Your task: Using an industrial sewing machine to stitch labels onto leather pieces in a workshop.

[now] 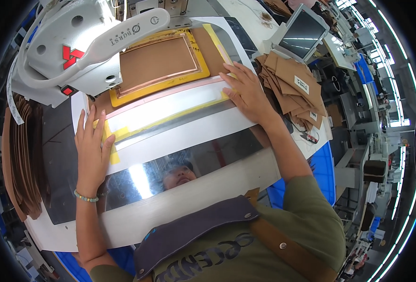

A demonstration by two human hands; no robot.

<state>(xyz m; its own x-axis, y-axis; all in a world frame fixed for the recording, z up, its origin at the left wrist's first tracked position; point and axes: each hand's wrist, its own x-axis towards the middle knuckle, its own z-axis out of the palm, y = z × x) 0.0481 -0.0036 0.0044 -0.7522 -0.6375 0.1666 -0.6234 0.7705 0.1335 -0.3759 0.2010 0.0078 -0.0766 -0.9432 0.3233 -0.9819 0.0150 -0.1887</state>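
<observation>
Left hand point(93, 157): palm down, fingers spread and pointing away from the body, thumb angled inward beside yellow tape point(114, 156); not grasping, fingertips at the left end of the brown sheet. Left forearm comes up nearly straight from the lower edge, bead bracelet point(86, 198) at wrist. Right hand point(251, 97): palm down, wrist bent, fingers fanned inward to the left, thumb apart; no grip seen, fingertips over the right end of the taped strip. Right forearm slants up and left, elbow out to the side.

Between and beyond the hands: brown sheet point(213, 52), lying flat on a white board point(196, 123), partly covered by a yellow frame point(207, 70) with a copper-coloured inner border. Pink strip point(165, 97) runs along the sheet's near edge. Mirror plate point(212, 165) nearer the body, reflecting part of a person.

White machine point(95, 35) at upper left, over the far side of the work, red switch point(67, 90) on it. Brown stack point(22, 160) far left; labelled brown pieces point(288, 80) piled right, on the desk point(123, 230). Screen point(303, 34) behind the pile. Blue bin point(328, 174) lower right.
</observation>
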